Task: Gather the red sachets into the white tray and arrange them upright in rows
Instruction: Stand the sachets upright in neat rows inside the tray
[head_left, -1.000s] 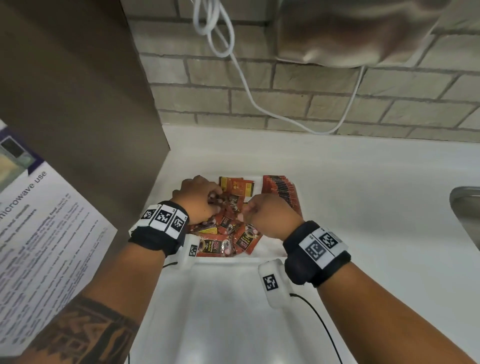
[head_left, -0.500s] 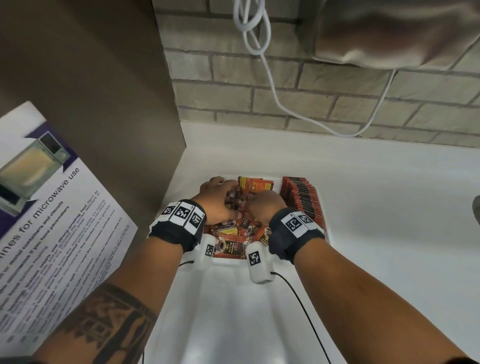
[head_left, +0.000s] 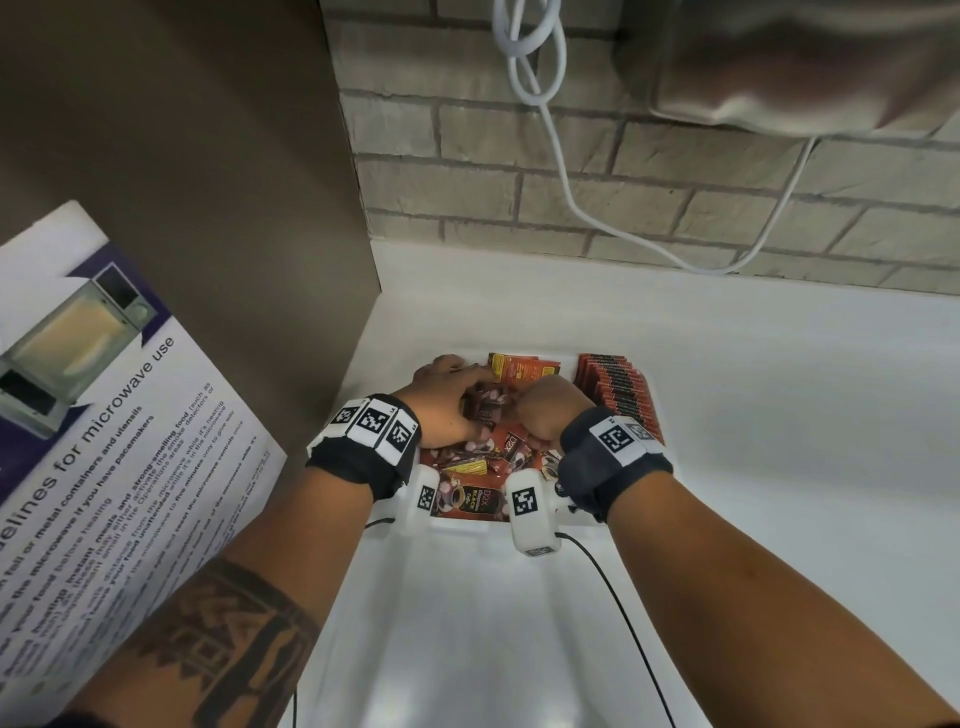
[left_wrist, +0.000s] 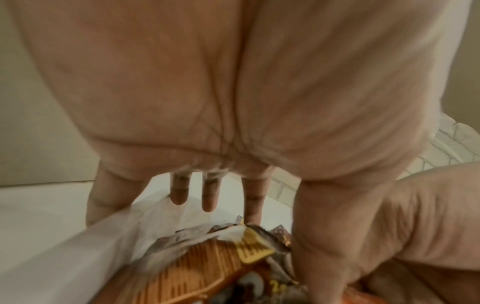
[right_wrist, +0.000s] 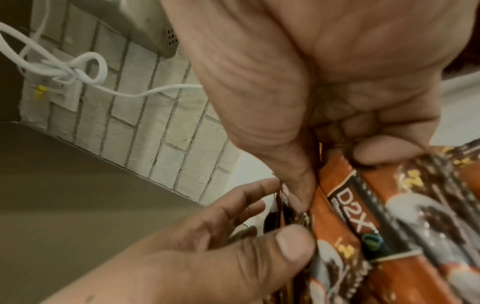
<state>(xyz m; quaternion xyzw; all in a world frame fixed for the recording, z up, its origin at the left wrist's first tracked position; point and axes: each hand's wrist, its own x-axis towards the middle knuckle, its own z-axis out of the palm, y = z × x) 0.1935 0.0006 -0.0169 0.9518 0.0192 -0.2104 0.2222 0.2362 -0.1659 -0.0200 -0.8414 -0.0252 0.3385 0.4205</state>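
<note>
Both hands have drawn closer together over the heap since a second ago, and the view has tipped nearer the wall.

Nearest, low in the head frame's centre, the white tray (head_left: 571, 522) shows only its front rim past the wrist cameras. Just beyond lie the loose sachets (head_left: 475, 499), flat and pointing every way. Above them the left hand (head_left: 447, 408) and right hand (head_left: 548, 410) meet, nearly touching. The right hand's thumb and curled fingers (right_wrist: 387, 151) pinch a bundle of sachets (right_wrist: 345, 205), long axes running along the hand. The left thumb presses the same bundle while its other fingers reach forward, fairly straight. Farther right stands the finished row (head_left: 618, 395), packed on edge, closer to the right hand. More sachets (head_left: 522, 368) lean by the far wall.

Knuckles hide the bundle from above; its count is unclear.
</note>
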